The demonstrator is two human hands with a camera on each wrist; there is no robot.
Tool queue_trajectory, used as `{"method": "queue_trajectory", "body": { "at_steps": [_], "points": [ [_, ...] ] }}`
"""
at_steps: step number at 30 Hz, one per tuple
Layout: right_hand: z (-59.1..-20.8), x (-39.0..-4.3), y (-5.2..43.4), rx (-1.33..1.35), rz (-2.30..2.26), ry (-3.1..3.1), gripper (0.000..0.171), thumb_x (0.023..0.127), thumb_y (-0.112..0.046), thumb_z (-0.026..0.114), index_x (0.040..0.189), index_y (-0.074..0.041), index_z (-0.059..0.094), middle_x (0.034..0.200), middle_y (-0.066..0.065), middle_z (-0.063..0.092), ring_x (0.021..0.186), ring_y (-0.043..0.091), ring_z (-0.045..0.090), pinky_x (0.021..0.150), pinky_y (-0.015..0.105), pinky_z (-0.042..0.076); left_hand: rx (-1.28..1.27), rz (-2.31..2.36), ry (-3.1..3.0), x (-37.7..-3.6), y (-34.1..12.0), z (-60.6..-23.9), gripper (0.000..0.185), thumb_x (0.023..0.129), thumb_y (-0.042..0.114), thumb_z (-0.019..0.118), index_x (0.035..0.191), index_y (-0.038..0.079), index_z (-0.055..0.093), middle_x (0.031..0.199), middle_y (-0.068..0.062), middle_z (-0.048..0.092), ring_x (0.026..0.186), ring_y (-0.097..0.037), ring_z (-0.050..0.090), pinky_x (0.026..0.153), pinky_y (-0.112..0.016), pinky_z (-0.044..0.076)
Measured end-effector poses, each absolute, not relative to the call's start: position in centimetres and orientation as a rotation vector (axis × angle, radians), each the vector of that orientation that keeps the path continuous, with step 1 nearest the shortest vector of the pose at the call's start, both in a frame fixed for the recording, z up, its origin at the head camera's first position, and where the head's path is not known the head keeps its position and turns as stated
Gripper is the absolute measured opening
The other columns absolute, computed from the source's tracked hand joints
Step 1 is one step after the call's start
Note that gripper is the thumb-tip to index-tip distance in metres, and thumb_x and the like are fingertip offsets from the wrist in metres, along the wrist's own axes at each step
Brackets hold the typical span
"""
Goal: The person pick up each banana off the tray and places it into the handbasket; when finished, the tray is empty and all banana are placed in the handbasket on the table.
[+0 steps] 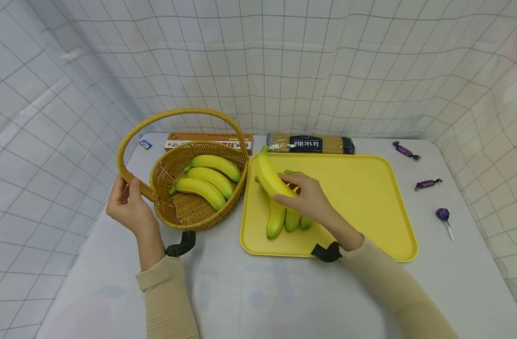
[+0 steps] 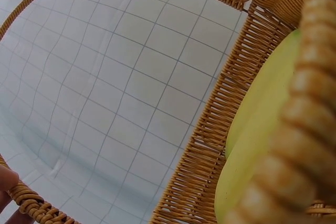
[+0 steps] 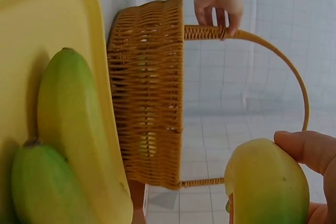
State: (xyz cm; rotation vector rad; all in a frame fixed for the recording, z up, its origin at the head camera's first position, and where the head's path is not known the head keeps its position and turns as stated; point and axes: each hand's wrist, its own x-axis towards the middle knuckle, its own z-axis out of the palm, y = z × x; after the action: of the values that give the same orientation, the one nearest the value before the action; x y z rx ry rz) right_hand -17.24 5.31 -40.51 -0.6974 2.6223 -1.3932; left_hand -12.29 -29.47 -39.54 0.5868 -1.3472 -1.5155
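Note:
My left hand [image 1: 131, 205] pinches the lower left side of the wicker basket's handle [image 1: 180, 112]. Inside the basket [image 1: 186, 219] lie three bananas [image 1: 209, 176] side by side. My right hand [image 1: 305, 197] grips another banana [image 1: 269, 174], held above the left part of the yellow tray [image 1: 360, 202]. Under it, several more bananas [image 1: 276, 219] lie on the tray, partly hidden by the hand. In the right wrist view the held banana [image 3: 268, 182] shows end-on between thumb and fingers, with the basket [image 3: 147, 93] beyond the tray edge.
Behind the basket lies a brown and white box [image 1: 209, 137]. A pasta packet [image 1: 311, 144] lies behind the tray. Two purple wrapped candies [image 1: 406, 150] and a lollipop [image 1: 443, 215] are to the right, and a small blue-red packet [image 1: 145, 144] sits at the far left.

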Motion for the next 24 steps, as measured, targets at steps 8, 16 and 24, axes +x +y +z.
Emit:
{"method": "queue_trajectory", "body": {
  "at_steps": [8,16,24],
  "points": [
    [-39.1,-17.7,0.4,-0.875,-1.347,2.61,0.056,0.086,-0.03,0.075,0.132,-0.002,0.06,0.109,0.012,0.066,0.093,0.022,0.064,0.08,0.031,0.054,0.597,-1.52,-1.352,-12.3,-29.3,-39.4,0.026,0.09,0.0,0.064,0.111,0.008,0.075,0.099,0.001,0.071,0.093,-0.014,0.06,0.084,-0.026,0.049],
    [-38.7,-17.3,-2.6,-0.815,-1.395,2.554,0.057,0.085,-0.031,0.076,0.135,-0.008,0.059,0.112,0.008,0.065,0.096,0.02,0.063,0.08,0.029,0.052,0.595,-1.516,-1.374,-12.3,-29.0,-39.4,0.026,0.09,0.0,0.063,0.11,0.009,0.075,0.099,-0.001,0.07,0.092,-0.014,0.06,0.083,-0.026,0.048],
    [-38.3,-17.9,-6.1,-0.941,-1.383,2.521,0.057,0.086,-0.03,0.075,0.135,-0.006,0.059,0.116,0.008,0.067,0.095,0.018,0.061,0.08,0.024,0.049,0.601,-1.513,-1.387,-12.2,-29.1,-39.3,0.026,0.09,0.001,0.063,0.111,0.011,0.076,0.101,-0.003,0.07,0.094,-0.014,0.06,0.083,-0.027,0.048]
  ]
}}
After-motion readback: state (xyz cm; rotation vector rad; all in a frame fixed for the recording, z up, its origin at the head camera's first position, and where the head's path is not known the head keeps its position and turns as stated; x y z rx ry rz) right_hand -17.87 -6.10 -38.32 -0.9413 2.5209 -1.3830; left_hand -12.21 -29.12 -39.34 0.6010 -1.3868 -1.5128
